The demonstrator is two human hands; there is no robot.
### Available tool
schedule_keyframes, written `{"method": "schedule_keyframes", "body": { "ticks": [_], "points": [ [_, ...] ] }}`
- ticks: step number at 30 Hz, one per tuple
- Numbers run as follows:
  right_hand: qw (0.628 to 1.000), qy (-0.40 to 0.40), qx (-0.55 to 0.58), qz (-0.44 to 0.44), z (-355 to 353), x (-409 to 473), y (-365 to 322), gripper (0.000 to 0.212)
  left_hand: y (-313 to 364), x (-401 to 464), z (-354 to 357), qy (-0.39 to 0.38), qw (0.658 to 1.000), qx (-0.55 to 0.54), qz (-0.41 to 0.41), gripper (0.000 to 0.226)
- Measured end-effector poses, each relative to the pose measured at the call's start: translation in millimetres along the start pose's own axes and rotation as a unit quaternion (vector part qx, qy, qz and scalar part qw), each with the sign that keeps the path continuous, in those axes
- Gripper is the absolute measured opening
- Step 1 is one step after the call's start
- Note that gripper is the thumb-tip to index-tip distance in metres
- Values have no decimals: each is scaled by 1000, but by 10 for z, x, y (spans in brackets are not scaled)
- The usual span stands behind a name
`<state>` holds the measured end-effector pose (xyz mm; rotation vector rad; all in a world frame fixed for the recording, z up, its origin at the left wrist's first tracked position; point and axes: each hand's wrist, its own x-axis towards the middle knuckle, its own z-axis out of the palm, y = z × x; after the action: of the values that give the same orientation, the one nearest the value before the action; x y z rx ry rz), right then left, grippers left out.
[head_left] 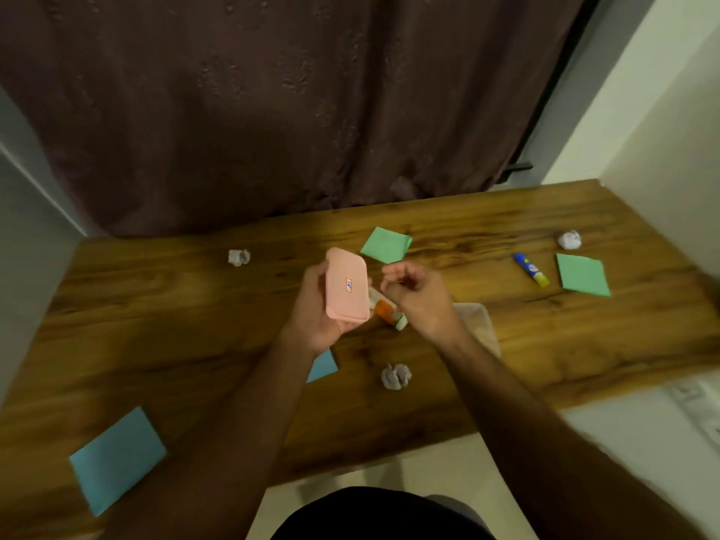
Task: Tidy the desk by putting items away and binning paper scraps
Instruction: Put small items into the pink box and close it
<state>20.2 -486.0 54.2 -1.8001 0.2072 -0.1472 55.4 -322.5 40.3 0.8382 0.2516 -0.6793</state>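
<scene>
**Pink case held up over a littered bench**

Around my hands I see three crumpled paper balls: one far left point(238, 257), one far right point(569, 240), one near the front edge point(396, 376). Two green paper squares lie on the bench, one behind the hands point(386, 244) and one at the right point(583, 275), with a blue-and-yellow glue stick point(531, 270) between them, apart from both. A blue sheet point(117, 457) lies at the near left, and a second blue sheet point(323, 366) is partly hidden under my left forearm. An orange-and-white item point(385, 311) sits on the bench below and between the hands, partly covered by them; I cannot tell what it is. A pale cloth or pad point(477, 319) shows beyond my right wrist.

The bench point(195, 329) is dark, strongly grained wood. A brown curtain point(272, 111) hangs behind it, and a pale wall point(643, 130) is at the right.

My left hand point(317, 305) grasps the pink case point(346, 288) from its left side and underneath, holding it above the bench, small label facing up. My right hand point(419, 292) is just beside the case, fingers curled, grip clenched on nothing I can see.
</scene>
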Motion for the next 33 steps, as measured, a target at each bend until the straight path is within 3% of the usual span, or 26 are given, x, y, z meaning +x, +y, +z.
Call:
{"method": "schedule_keyframes", "body": {
  "ticks": [5, 9, 12, 15, 21, 25, 30, 33],
  "points": [
    [997, -40, -61, 6, -419, -83, 144, 62, -161, 261, 295, -91, 994, -32, -48, 62],
    [999, 10, -37, 34, -611, -143, 198, 35, -332, 410, 595, -84, 995, 10, -50, 53],
    [993, 77, 5, 93, -797, -159, 221, 19, -467, 466, 833, -25, 995, 85, -53, 43],
    [980, 127, 31, 153, -1074, -167, 282, 10, -582, 496, 985, -25, 979, 194, -60, 29],
    [977, 108, -84, 165, -1421, -241, 452, 8, -775, 636, 982, 40, 912, 407, 18, 26],
    [966, 95, -168, 172, -1412, -302, 622, 10, -950, 664, 940, 90, 871, 479, 68, 29],
    [959, 85, -199, 182, -1351, -272, 718, 5, -1033, 629, 876, 130, 759, 623, 136, 20],
    [951, 80, -240, 179, -1329, -264, 742, 13, -1073, 647, 817, 125, 700, 687, 150, 23]
  ]
}}
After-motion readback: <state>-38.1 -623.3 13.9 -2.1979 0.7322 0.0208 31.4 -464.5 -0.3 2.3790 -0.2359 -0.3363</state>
